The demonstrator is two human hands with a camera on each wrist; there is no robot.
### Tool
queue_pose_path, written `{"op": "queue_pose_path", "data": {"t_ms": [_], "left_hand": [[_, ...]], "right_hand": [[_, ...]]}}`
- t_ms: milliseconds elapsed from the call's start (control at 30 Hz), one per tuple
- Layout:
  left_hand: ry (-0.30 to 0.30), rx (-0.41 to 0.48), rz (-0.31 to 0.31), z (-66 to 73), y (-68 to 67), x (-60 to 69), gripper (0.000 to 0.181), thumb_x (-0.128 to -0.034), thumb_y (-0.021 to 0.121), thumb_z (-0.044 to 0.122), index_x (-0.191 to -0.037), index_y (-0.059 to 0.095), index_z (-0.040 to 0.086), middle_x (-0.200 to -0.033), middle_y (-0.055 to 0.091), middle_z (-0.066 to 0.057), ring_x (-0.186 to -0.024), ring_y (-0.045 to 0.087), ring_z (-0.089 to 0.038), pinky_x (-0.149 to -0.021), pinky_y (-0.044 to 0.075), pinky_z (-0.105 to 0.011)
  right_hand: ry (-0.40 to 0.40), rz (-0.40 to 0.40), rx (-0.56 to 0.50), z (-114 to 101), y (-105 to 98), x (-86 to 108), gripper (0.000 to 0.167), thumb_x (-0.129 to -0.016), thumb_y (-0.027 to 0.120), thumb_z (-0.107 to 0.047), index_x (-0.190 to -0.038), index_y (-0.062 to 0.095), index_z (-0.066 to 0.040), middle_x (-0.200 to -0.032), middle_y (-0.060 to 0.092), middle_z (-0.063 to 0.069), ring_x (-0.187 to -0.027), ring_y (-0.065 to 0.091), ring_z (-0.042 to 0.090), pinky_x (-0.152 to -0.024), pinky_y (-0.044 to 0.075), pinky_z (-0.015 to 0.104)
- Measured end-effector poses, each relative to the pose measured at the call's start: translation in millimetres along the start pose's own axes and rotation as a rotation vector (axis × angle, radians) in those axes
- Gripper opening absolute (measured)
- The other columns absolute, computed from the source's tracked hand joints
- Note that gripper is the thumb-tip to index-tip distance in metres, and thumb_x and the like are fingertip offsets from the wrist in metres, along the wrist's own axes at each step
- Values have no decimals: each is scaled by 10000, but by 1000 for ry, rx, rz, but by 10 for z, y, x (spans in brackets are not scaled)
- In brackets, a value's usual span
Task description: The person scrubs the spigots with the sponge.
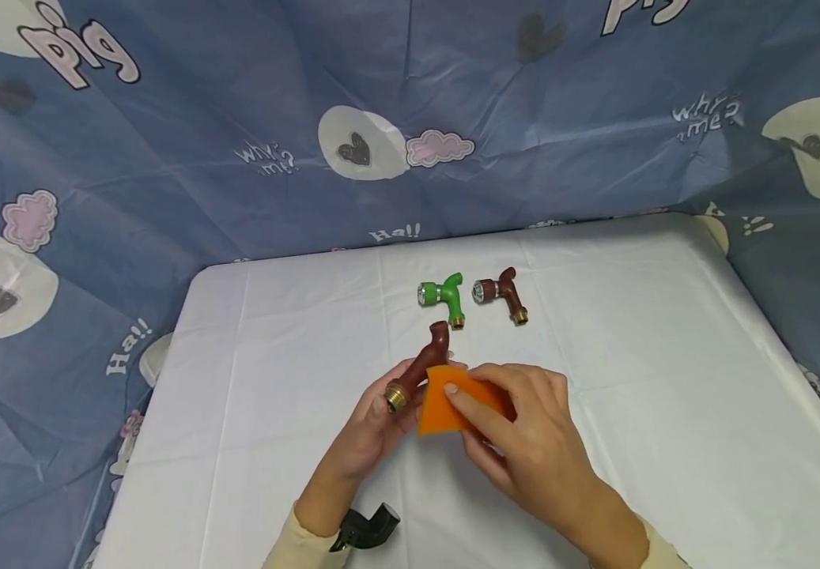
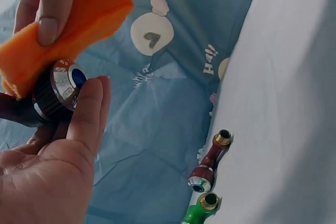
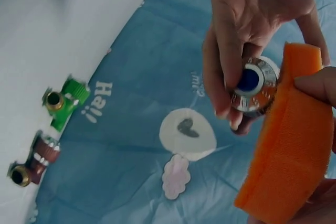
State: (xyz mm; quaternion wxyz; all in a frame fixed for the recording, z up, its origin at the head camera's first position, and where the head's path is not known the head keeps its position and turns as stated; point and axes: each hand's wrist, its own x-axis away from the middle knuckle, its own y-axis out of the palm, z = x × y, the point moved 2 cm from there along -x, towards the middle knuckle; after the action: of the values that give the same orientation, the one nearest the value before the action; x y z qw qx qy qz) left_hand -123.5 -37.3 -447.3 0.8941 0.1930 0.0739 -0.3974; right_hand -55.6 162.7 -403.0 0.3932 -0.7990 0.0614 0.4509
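Observation:
My left hand (image 1: 370, 442) holds a brown tap (image 1: 422, 362) with a threaded brass end above the white table. Its fingers curl round the tap, and in the left wrist view the tap's dark knob (image 2: 50, 100) has a silver cap with a blue centre. An orange sponge (image 1: 440, 411) is pinched between the thumb and fingers of my right hand (image 1: 541, 442). In both wrist views the sponge (image 3: 294, 140) lies against the side of the knob (image 3: 265, 90). The head view hides most of the knob behind the sponge.
Beyond my hands, a green tap (image 1: 451, 299) and a second brown tap (image 1: 508, 299) lie side by side on the white-covered table (image 1: 296, 340). A blue printed cloth (image 1: 253, 103) hangs behind the table. A black wrist mount (image 1: 370, 529) sits at my left wrist.

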Motion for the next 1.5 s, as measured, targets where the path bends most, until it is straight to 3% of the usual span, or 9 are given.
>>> {"op": "queue_pose_path", "data": {"t_ms": [167, 500, 667, 733, 800, 933, 1033, 1233, 1500], "left_hand": [[-48, -41, 61, -23, -17, 33, 995, -1004, 477, 715, -1519, 377, -130, -1430, 586, -112, -1230, 607, -209, -1066, 503, -336], [32, -65, 6, -6, -17, 17, 938, -1028, 424, 706, -1529, 408, -87, -1458, 568, -219, -1318, 584, -322, -1089, 496, -421], [48, -70, 16, 7, 6, 1, 932, -1042, 385, 703, -1551, 384, -76, -1453, 537, -303, -1315, 590, -373, -1083, 498, -474], [54, -69, 26, 13, 13, 0, 918, -1054, 355, 692, -1563, 363, -72, -1466, 522, -313, -1337, 570, -382, -1087, 491, -484], [61, -60, 29, 19, 24, -7, 881, -1073, 319, 667, -1583, 346, -51, -1483, 527, -278, -1348, 565, -373, -1088, 490, -485], [76, -7, 14, 9, 53, -29, 801, -1114, 194, 594, -1613, 310, -23, -1512, 532, -203, -1326, 591, -309, -1069, 513, -445], [93, 40, -6, -10, 85, -46, 761, -1128, 79, 522, -1621, 284, -21, -1526, 514, -218, -1342, 577, -296, -1099, 488, -444], [157, 98, 7, -53, 135, -65, 755, -1122, -48, 432, -1605, 297, -36, -1489, 520, -293, -1355, 562, -334, -1115, 466, -478], [70, 39, 46, -94, 138, -18, 831, -1087, 131, 622, -1612, 301, 1, -1543, 531, -140, -1412, 516, -267, -1122, 457, -422]], "right_hand": [[55, 12, 15, 91, -52, 41, 355, -1075, 527, -342, -1168, 783, -115, -1187, 654, 155, -1010, 591, 349, -762, 333, 463], [116, 46, 7, 252, -157, 66, 382, -1035, 547, -340, -1173, 775, -67, -1202, 660, 183, -1036, 578, 373, -784, 332, 473], [136, 112, -119, 271, -241, 58, 427, -1055, 580, -362, -1207, 748, 0, -1198, 660, 222, -1028, 574, 358, -929, 410, 287], [140, 149, -188, 245, -268, 48, 467, -1059, 611, -383, -1210, 729, 42, -1183, 651, 247, -1028, 587, 320, -952, 432, 175], [131, 192, -261, 206, -275, 40, 500, -1042, 660, -383, -1209, 704, 87, -1161, 639, 276, -1036, 601, 290, -937, 482, 161], [37, 239, -352, 82, -212, 26, 519, -1004, 733, -333, -1207, 659, 139, -1130, 612, 311, -1030, 614, 294, -961, 501, 200], [-32, 215, -369, -8, -111, 22, 462, -1003, 740, -287, -1205, 666, 121, -1151, 615, 292, -1047, 599, 333, -997, 489, 228], [-19, 142, -355, -66, 83, 39, 338, -1031, 697, -262, -1199, 717, 30, -1238, 648, 214, -1125, 569, 370, -1095, 428, 271], [6, 148, -299, 14, 196, 89, 337, -1046, 675, -295, -1202, 731, -2, -1255, 652, 215, -1146, 565, 392, -1126, 407, 297]]}}
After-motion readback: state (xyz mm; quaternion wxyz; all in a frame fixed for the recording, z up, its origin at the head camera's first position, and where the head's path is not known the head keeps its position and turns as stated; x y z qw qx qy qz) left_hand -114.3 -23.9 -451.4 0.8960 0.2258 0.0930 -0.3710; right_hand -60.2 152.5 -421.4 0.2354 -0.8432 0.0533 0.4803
